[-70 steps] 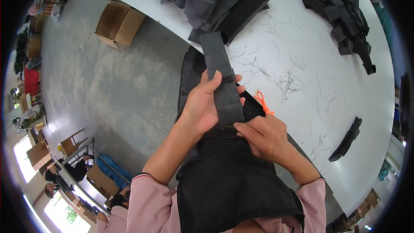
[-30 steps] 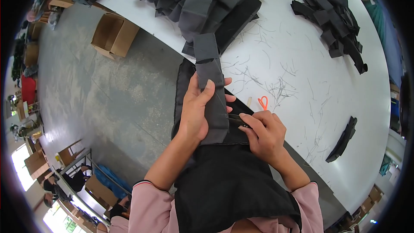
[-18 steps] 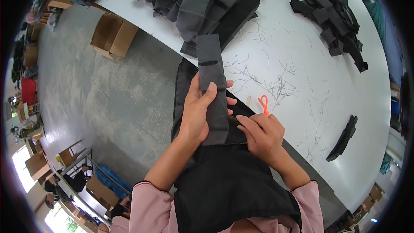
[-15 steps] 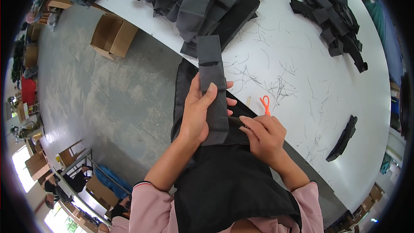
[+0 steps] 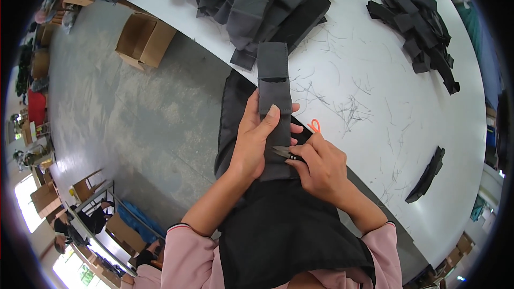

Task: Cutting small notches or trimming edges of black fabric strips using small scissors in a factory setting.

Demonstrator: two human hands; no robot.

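Across my left palm lies a dark grey fabric strip (image 5: 273, 63), folded and stitched, with a slit between its layers. My left hand (image 5: 256, 136) grips it, thumb on top and fingers curled behind. My right hand (image 5: 323, 167) is closed around thread snips (image 5: 284, 153), their pointed metal blades lying over the lower part of the strip. An orange loop (image 5: 315, 126) sticks up beyond my right fingers. Beneath both hands hangs a black apron (image 5: 289, 225), which covers my lap.
On the white table (image 5: 375, 144) lie many loose thread ends. A big heap of dark fabric strips (image 5: 251, 5) sits at the far side, a smaller heap (image 5: 415, 27) far right, and a single dark strip (image 5: 426, 175) nearer right. An open cardboard box (image 5: 143, 40) stands on the floor.
My right hand has moved left, bringing the snips' blades from the strip's right edge to over the strip. The strip and my left hand have shifted slightly right.
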